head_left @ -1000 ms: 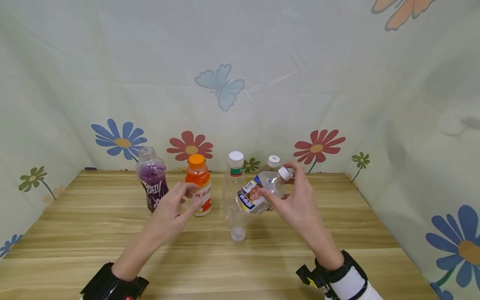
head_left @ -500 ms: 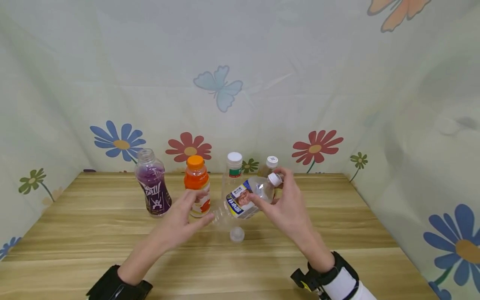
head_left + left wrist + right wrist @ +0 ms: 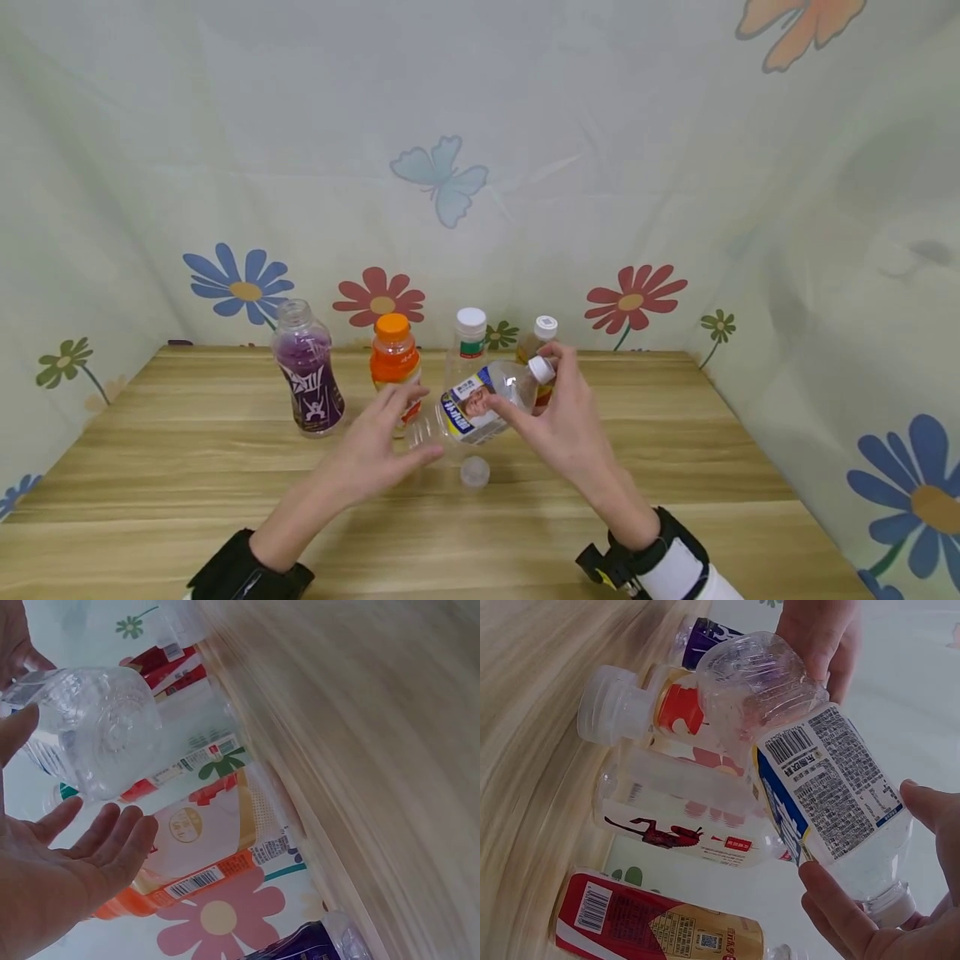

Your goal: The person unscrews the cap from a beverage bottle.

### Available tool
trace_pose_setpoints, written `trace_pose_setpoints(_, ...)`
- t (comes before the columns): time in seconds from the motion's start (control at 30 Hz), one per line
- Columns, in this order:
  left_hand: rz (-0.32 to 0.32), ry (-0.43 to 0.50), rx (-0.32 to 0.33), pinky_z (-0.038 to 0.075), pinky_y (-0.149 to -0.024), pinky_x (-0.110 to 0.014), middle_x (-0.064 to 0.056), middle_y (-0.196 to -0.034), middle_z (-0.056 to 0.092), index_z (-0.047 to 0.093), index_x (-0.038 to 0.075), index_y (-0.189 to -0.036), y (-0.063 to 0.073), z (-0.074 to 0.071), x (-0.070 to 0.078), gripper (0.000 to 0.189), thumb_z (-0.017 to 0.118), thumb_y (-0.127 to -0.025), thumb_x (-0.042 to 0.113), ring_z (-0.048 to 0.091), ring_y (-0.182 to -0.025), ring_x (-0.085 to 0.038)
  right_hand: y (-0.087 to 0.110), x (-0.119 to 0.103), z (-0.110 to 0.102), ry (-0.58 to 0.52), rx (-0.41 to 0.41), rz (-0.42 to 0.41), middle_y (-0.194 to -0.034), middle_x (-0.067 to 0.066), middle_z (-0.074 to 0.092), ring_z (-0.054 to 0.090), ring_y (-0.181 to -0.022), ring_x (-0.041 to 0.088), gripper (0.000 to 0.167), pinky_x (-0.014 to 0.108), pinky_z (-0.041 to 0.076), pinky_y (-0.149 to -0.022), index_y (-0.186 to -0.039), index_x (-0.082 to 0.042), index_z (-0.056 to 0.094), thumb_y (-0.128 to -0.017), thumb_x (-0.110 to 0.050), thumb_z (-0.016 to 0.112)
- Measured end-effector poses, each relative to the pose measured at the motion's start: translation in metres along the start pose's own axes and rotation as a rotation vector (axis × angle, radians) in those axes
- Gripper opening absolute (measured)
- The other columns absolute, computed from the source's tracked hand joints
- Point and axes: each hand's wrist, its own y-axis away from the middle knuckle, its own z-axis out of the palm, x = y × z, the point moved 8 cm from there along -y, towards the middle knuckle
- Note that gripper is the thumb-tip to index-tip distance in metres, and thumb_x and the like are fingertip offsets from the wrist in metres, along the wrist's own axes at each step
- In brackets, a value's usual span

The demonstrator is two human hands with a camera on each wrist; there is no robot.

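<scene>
A clear plastic bottle (image 3: 487,400) with a blue, yellow and white label hangs tilted above the table, its white cap (image 3: 541,369) up to the right. My right hand (image 3: 573,425) holds it near the capped end, thumb on the label and fingers by the neck. My left hand (image 3: 367,454) is spread beside the bottle's base, thumb apart from the fingers; whether they touch it I cannot tell. In the left wrist view the bottle's base (image 3: 112,727) faces the left palm. Under the bottle, a small translucent plastic piece (image 3: 475,472) stands on the table.
At the back left stands an uncapped purple bottle (image 3: 309,375). Beside it is an orange-capped bottle (image 3: 394,354), partly behind my left hand. A clear white-capped bottle (image 3: 470,333) and a red-and-gold labelled bottle (image 3: 660,922) stand behind the held one. A floral curtain (image 3: 300,150) surrounds the wooden table (image 3: 420,542).
The tilted bottle has moved left and slightly down with my right hand. My left hand has moved right, from in front of the purple and orange bottles toward the held bottle's base.
</scene>
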Motion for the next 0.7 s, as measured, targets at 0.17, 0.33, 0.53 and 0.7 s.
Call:
trace_pose_setpoints(0.17,0.008,-0.005,0.001,0.05,-0.1,-0.054,-0.01,-0.143,0.053,0.048,0.012,-0.148,-0.001,0.002,0.002,0.079,0.086,-0.084,0.039,0.058,-0.121,-0.03,0.0,0.0,0.002,0.001,0.004,0.002,-0.109,0.013,0.059,0.061,-0.079,0.024,0.084,0.029,0.057,-0.059,-0.136,-0.004,0.038,-0.081,-0.044,0.088)
trace_pose_setpoints(0.33,0.022,-0.014,-0.005,0.052,-0.097,-0.049,-0.007,-0.141,0.054,0.048,0.01,-0.149,-0.003,0.004,0.003,0.082,0.087,-0.083,0.038,0.058,-0.115,-0.025,-0.001,-0.003,0.005,-0.02,0.004,0.0,-0.103,0.012,0.058,0.062,-0.077,0.027,0.082,0.03,0.057,-0.058,-0.135,-0.005,0.036,-0.082,-0.042,0.088)
trace_pose_setpoints(0.53,0.032,-0.002,-0.009,0.053,-0.096,-0.047,-0.008,-0.141,0.055,0.048,0.008,-0.148,-0.002,0.004,0.004,0.082,0.089,-0.082,0.036,0.059,-0.112,-0.027,0.001,-0.003,0.009,-0.039,-0.004,0.014,-0.102,0.012,0.057,0.062,-0.076,0.028,0.081,0.03,0.057,-0.058,-0.135,-0.006,0.035,-0.083,-0.041,0.087)
trace_pose_setpoints(0.7,0.046,0.004,-0.011,0.05,-0.101,-0.051,-0.009,-0.147,0.051,0.046,0.008,-0.151,-0.002,0.005,0.005,0.086,0.088,-0.082,0.037,0.057,-0.121,-0.028,0.0,-0.003,0.012,-0.045,-0.009,0.031,-0.103,0.012,0.057,0.058,-0.076,0.024,0.082,0.031,0.056,-0.059,-0.136,-0.007,0.035,-0.084,-0.044,0.086)
